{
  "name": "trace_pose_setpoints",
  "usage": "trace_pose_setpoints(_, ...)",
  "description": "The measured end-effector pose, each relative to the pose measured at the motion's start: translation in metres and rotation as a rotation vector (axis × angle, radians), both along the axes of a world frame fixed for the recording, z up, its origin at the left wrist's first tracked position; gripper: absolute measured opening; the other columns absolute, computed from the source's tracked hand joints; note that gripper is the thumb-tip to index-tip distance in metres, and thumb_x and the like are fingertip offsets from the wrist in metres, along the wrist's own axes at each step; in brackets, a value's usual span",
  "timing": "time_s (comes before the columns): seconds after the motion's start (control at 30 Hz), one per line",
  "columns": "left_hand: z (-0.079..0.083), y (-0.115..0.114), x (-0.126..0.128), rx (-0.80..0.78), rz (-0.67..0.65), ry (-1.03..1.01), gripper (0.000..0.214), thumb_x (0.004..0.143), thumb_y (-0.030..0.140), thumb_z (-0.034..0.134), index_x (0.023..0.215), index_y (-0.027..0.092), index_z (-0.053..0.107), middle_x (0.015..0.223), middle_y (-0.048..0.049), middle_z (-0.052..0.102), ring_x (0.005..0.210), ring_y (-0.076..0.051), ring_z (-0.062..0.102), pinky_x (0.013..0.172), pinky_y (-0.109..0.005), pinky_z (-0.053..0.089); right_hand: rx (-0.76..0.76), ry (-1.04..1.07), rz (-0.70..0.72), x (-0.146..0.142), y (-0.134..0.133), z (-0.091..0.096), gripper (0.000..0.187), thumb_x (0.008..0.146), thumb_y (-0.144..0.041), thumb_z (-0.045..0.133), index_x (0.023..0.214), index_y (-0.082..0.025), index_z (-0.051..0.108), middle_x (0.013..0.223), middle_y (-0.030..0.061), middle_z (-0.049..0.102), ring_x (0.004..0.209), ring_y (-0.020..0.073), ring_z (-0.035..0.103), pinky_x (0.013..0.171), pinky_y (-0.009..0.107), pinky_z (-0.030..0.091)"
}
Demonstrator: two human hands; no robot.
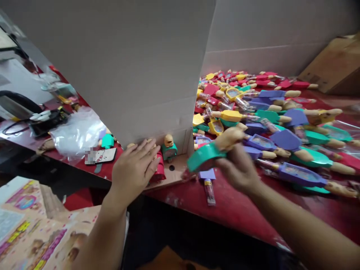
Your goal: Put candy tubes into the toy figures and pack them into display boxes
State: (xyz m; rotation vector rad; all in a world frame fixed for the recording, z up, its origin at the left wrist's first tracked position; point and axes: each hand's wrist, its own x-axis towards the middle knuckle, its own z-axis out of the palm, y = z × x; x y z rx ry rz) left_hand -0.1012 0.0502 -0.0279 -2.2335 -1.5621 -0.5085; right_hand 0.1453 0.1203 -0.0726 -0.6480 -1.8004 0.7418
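Observation:
My right hand (240,165) grips a green toy with a tan bear head (206,155) by its head end, held tilted above the red table beside the cardboard display box (176,170). Its clear tip is blurred near the box's edge. My left hand (136,165) lies with fingers stretched over bear-headed toys in the box, partly hiding them. A red toy (159,168) shows beside its fingers. Another green bear toy (169,148) stands upright in the tray near a round hole. Below the held toy, a purple toy with a clear tube (208,187) lies on the table.
A tall grey cardboard panel (140,67) rises behind the box. Many green, purple, yellow and red toys (261,138) pile up at right, with a brown carton (334,63) behind. Plastic bags (77,133) and a phone (105,155) lie at left; printed cardboard (50,232) is lower left.

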Motion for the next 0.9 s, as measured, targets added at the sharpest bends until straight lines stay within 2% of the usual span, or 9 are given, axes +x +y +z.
trace_pose_setpoints(0.1,0.000,0.000,0.002,0.002,0.019,-0.002,0.039,0.094,0.032,0.030,0.113,0.016,0.061,0.122,-0.0066,0.058,0.113,-0.023,0.055,0.092,-0.041,0.042,0.025,-0.056,0.066,-0.035,-0.004,-0.028,0.017,0.084,-0.032,0.049,0.099,-0.023,0.047,0.086,0.0039,0.058,0.078,0.0189,0.057,0.070,0.032,0.048)
trace_pose_setpoints(0.17,0.001,-0.002,0.002,0.010,0.015,0.006,0.040,0.094,0.032,0.029,0.112,0.016,0.061,0.122,-0.0066,0.058,0.112,-0.022,0.055,0.092,-0.040,0.042,-0.009,-0.054,0.071,-0.050,0.003,-0.040,0.021,0.084,-0.030,0.048,0.103,-0.021,0.046,0.088,0.0045,0.059,0.079,0.0187,0.057,0.069,0.032,0.048)
trace_pose_setpoints(0.27,0.001,-0.002,0.002,-0.006,-0.002,0.014,0.039,0.094,0.031,0.030,0.113,0.015,0.060,0.124,-0.0063,0.057,0.115,-0.021,0.054,0.094,-0.038,0.041,-0.064,-0.159,0.143,-0.059,0.012,-0.038,0.021,0.085,-0.028,0.048,0.105,-0.020,0.047,0.089,0.0039,0.059,0.077,0.0174,0.056,0.069,0.030,0.047)
trace_pose_setpoints(0.37,0.000,-0.001,0.001,-0.032,0.003,-0.001,0.040,0.094,0.032,0.030,0.115,0.014,0.059,0.126,-0.0071,0.056,0.116,-0.021,0.052,0.095,-0.038,0.040,-0.047,-0.350,0.197,-0.067,0.015,-0.033,0.025,0.086,-0.029,0.048,0.108,-0.018,0.051,0.090,0.0052,0.056,0.081,0.0186,0.053,0.072,0.032,0.045)
trace_pose_setpoints(0.53,-0.003,0.003,0.000,0.016,0.043,0.017,0.040,0.094,0.032,0.031,0.114,0.013,0.060,0.124,-0.0084,0.057,0.114,-0.022,0.054,0.093,-0.037,0.041,0.018,-0.385,-0.062,-0.078,0.008,-0.047,0.038,0.085,-0.028,0.047,0.120,-0.016,0.047,0.089,0.0075,0.049,0.084,0.0215,0.049,0.075,0.036,0.044)
trace_pose_setpoints(0.63,-0.003,0.003,-0.001,0.021,0.045,0.030,0.040,0.094,0.032,0.030,0.113,0.014,0.060,0.124,-0.0073,0.057,0.115,-0.021,0.054,0.093,-0.036,0.041,0.040,-0.277,-0.262,-0.058,0.000,-0.058,0.042,0.086,-0.029,0.046,0.125,-0.018,0.037,0.097,0.0083,0.048,0.085,0.0203,0.049,0.074,0.035,0.044)
trace_pose_setpoints(0.73,-0.002,0.004,-0.003,0.005,0.023,0.035,0.041,0.094,0.033,0.030,0.115,0.015,0.059,0.125,-0.0073,0.056,0.115,-0.021,0.053,0.093,-0.037,0.042,-0.026,-0.438,-0.561,-0.029,-0.008,-0.069,0.036,0.083,-0.029,0.047,0.117,-0.016,0.041,0.101,0.0117,0.048,0.092,0.0243,0.047,0.080,0.040,0.042)
trace_pose_setpoints(0.83,-0.002,0.006,-0.003,0.011,0.003,0.023,0.040,0.093,0.033,0.030,0.113,0.014,0.060,0.123,-0.0084,0.057,0.113,-0.022,0.055,0.092,-0.038,0.043,-0.144,-0.738,-0.592,-0.015,-0.016,-0.084,0.038,0.072,-0.027,0.055,0.108,-0.015,0.050,0.100,0.0151,0.049,0.095,0.0313,0.045,0.081,0.048,0.040)
trace_pose_setpoints(0.9,-0.001,0.008,-0.003,0.024,0.004,0.013,0.039,0.093,0.032,0.032,0.112,0.014,0.060,0.123,-0.0090,0.058,0.112,-0.023,0.055,0.090,-0.039,0.044,-0.180,-0.793,-0.582,-0.016,-0.021,-0.092,0.048,0.067,-0.019,0.057,0.114,-0.017,0.049,0.105,0.0156,0.049,0.096,0.0321,0.045,0.079,0.049,0.040)
